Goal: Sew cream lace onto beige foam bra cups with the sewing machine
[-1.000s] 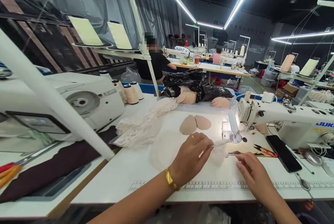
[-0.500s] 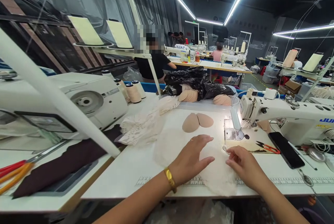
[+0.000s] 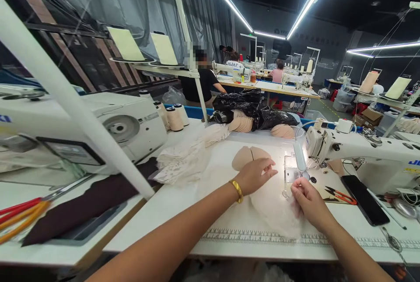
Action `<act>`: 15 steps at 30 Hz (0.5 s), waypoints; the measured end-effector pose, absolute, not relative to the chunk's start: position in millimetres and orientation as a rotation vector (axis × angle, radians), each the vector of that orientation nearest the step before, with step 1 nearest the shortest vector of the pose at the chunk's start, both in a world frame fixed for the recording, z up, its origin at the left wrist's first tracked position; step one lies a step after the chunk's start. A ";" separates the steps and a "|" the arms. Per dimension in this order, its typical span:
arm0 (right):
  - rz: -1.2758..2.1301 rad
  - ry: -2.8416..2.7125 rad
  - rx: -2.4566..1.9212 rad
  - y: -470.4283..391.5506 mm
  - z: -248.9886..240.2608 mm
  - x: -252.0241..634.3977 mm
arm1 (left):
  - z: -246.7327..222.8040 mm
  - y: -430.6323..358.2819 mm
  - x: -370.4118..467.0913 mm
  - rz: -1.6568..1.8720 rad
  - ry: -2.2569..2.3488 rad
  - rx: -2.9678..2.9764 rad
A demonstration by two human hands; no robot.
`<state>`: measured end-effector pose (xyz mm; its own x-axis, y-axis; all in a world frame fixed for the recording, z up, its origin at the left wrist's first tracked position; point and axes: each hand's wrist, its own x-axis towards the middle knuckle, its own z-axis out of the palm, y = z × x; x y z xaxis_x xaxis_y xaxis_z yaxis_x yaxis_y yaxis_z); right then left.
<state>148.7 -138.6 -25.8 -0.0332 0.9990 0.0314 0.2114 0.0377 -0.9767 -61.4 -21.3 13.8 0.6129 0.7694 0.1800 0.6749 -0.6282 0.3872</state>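
Left hand (image 3: 254, 176): just right of the frame's middle, thumb and fingers parted; whether it touches anything below, I cannot tell.
Bracelet (image 3: 236, 191): gold, on the left wrist.
Right hand (image 3: 308, 199): right of centre, thumb and fingers pinched together on the edge of the cloth.
Cloth (image 3: 277, 217): sheer and pale, lower centre-right, spread on the table (image 3: 154, 229) between the hands and lying partly over the ruler strip (image 3: 239, 234).
Beige pieces (image 3: 241, 158): two, side by side at the frame's centre, the right one partly hidden by the left hand.
Machine (image 3: 367, 148): white, at the right edge, its small lamp (image 3: 299, 158) shining just above the right hand.
Snips (image 3: 341, 195): orange-handled, right of the right hand, near the phone (image 3: 365, 199), which is black and lies at lower right.
Lace (image 3: 183, 159): a cream heap, left of centre.
Black bag (image 3: 262, 113): beyond the beige pieces, above centre.
Scissors (image 3: 28, 216): red and orange handles, lower left, beside a dark fabric (image 3: 88, 207).
Co-worker (image 3: 200, 82): black top, upper centre, at another table.
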 end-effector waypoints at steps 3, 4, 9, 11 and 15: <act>1.068 -1.406 -1.326 -125.9 -33.2 153.3 | 11.3 14.6 -53.9 0.466 1.396 2.599; 1.065 -1.401 -1.320 -124.8 -34.9 154.3 | 8.7 23.4 -51.7 0.431 1.436 2.614; 1.068 -1.364 -1.285 -128.7 -37.4 154.8 | -0.7 39.4 -46.1 0.257 1.468 2.690; 1.075 -1.364 -1.286 -129.0 -36.8 154.3 | 1.6 40.1 -45.1 0.202 1.476 2.706; 1.085 -1.373 -1.286 -127.5 -36.5 154.1 | 14.7 42.6 -42.4 0.108 1.488 2.718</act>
